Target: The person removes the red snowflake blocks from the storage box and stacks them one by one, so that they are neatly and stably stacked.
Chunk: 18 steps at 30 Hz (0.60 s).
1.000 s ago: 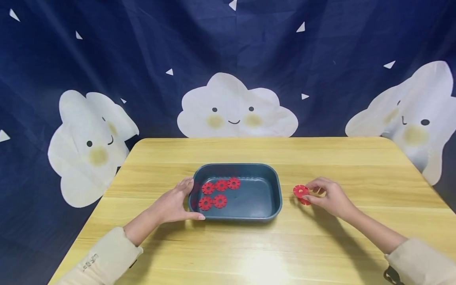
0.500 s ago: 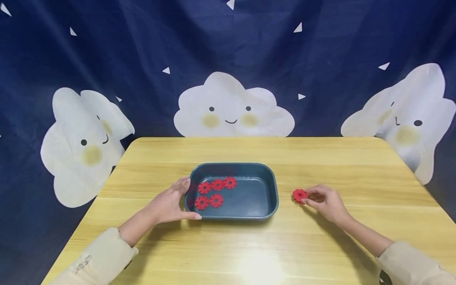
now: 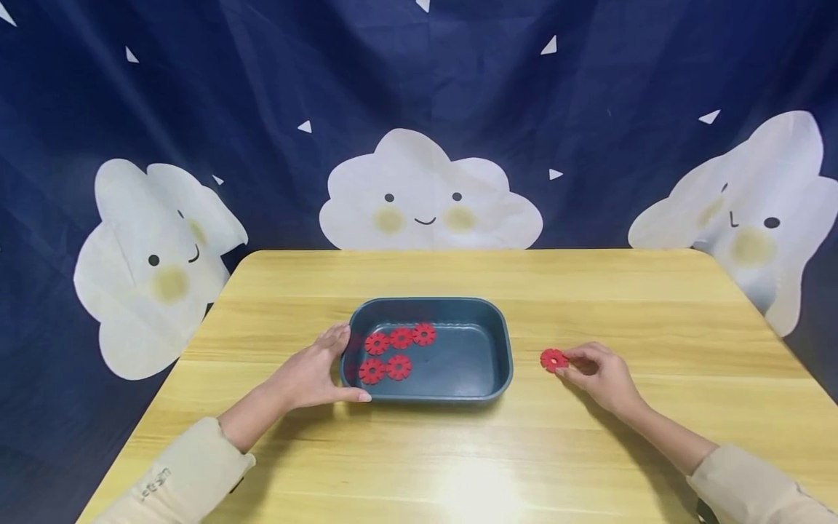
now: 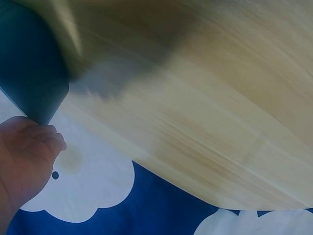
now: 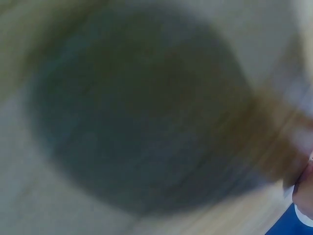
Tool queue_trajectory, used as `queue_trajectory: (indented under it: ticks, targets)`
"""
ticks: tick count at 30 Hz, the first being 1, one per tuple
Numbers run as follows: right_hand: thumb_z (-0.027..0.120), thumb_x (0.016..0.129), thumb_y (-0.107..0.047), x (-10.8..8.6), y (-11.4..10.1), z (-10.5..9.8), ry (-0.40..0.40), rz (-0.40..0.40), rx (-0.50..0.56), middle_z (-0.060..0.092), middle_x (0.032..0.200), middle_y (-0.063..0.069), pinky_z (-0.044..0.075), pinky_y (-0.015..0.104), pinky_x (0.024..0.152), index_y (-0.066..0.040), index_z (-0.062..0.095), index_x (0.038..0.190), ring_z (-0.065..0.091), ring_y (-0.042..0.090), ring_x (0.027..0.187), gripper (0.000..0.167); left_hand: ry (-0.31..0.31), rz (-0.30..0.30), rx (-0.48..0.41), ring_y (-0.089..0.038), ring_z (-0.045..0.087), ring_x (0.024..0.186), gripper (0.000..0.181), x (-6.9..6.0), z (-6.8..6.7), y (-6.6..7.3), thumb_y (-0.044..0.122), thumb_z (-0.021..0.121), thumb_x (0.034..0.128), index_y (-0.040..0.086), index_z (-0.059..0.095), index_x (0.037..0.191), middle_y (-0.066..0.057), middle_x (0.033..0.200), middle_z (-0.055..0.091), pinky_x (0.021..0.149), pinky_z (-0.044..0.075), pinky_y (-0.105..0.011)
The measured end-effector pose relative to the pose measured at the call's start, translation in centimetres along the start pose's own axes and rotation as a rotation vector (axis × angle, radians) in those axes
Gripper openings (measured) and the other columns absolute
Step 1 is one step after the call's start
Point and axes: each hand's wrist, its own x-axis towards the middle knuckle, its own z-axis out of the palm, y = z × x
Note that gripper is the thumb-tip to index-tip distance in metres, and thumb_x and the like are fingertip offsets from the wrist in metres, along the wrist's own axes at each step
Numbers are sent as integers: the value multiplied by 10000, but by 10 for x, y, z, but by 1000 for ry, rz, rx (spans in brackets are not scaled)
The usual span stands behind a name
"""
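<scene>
A dark blue rectangular tray stands mid-table in the head view, with several red notched plastic discs lying flat in its left half. My left hand grips the tray's left end, thumb along the front side and fingers on the left side. In the left wrist view, its fingertips bend against the tray wall. To the right of the tray, my right hand pinches the right edge of a red notched disc at the tabletop. Whether another disc lies under it, I cannot tell. Only a sliver of this hand shows in the right wrist view.
The light wooden table has rounded far corners. Behind it hangs a dark blue curtain with white clouds and small triangles. Shadows darken much of both wrist views.
My right hand has lowered slightly with its red disc. The second red disc that showed beneath it is no longer seen separately. My left hand has stayed on the tray; the head view shifted slightly.
</scene>
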Motion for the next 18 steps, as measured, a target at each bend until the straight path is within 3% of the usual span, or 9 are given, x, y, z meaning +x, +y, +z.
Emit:
queue_trajectory:
  ticks: [18]
  targets:
    - [771, 671, 33, -1, 2, 3, 37, -29, -33, 660, 834, 132, 469, 89, 601, 50, 694, 866, 532, -87, 726, 210, -15, -18, -25, -376, 232, 1397, 1166, 1, 0, 0, 726, 650, 638, -48, 280, 1428, -209, 1507, 258, 1020, 355, -546]
